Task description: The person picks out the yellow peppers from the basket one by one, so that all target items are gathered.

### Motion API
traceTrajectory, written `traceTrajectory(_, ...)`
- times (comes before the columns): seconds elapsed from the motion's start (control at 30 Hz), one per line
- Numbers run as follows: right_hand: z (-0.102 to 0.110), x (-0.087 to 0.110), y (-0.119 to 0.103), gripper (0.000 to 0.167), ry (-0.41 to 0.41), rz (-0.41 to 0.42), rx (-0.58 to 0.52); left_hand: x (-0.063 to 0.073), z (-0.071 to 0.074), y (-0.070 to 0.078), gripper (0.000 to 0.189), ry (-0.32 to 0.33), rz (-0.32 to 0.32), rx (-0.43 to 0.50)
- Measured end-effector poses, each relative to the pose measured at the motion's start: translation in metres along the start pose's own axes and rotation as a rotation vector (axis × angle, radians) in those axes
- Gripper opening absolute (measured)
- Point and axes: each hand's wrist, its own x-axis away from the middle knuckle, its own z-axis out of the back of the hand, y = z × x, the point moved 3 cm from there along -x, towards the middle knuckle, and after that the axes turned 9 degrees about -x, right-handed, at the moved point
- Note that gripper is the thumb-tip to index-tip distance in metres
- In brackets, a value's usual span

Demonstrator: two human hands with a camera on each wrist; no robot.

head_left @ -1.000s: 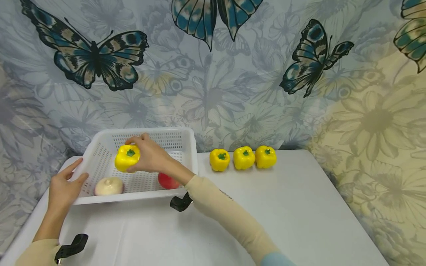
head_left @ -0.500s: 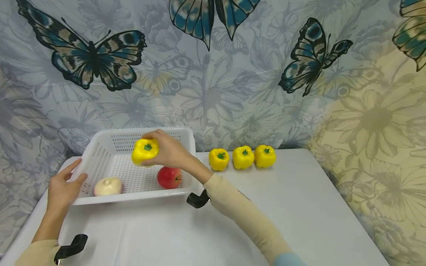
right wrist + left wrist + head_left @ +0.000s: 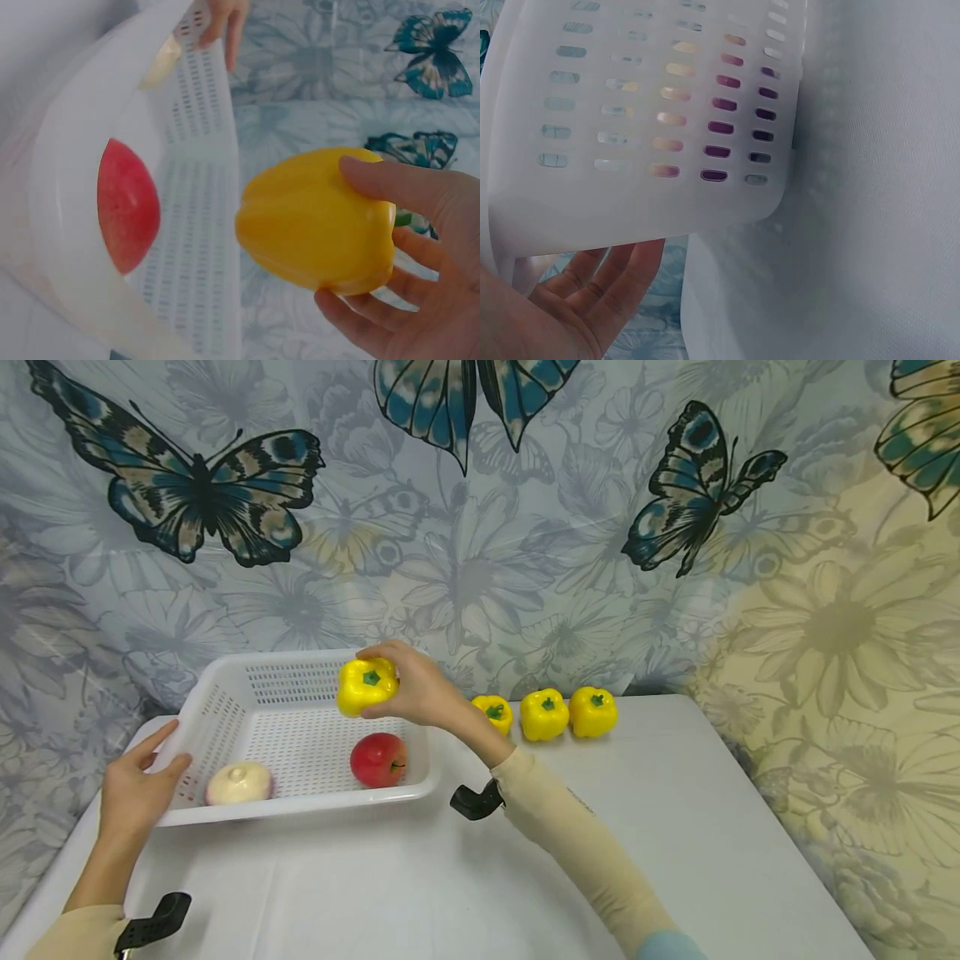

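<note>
My right hand (image 3: 423,685) holds a yellow bell pepper (image 3: 366,687) up over the back right part of a white plastic basket (image 3: 300,802). In the right wrist view the thumb lies on one side of the bell pepper (image 3: 315,221) and the fingertips on the other, with the green stem toward the palm. My left hand (image 3: 135,789) grips the basket's left rim. Inside the basket, a red apple (image 3: 378,760) sits at the front right and a pale onion (image 3: 240,783) at the front left. The left wrist view shows the onion only through the slots.
A row of three more yellow bell peppers (image 3: 544,715) stands on the white table (image 3: 637,827) right of the basket; my right forearm partly covers the nearest. A butterfly-patterned cloth (image 3: 480,568) hangs right behind the table.
My right hand has carried the yellow bell pepper rightward and slightly up, from the basket's middle to its back right. The apple is now uncovered. My left hand stays on the rim.
</note>
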Motion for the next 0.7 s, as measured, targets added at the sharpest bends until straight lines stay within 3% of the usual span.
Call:
traceTrajectory(0.4,0.019,0.011,0.011,0.071,0.017,-0.007,-0.020,0.017,0.009,0.018,0.060,-0.035,0.000,0.029)
traceTrajectory(0.7,0.035,0.022,0.024,0.069,0.015,-0.013,-0.084,0.013,0.005,0.012,0.059,-0.006,-0.030,0.027)
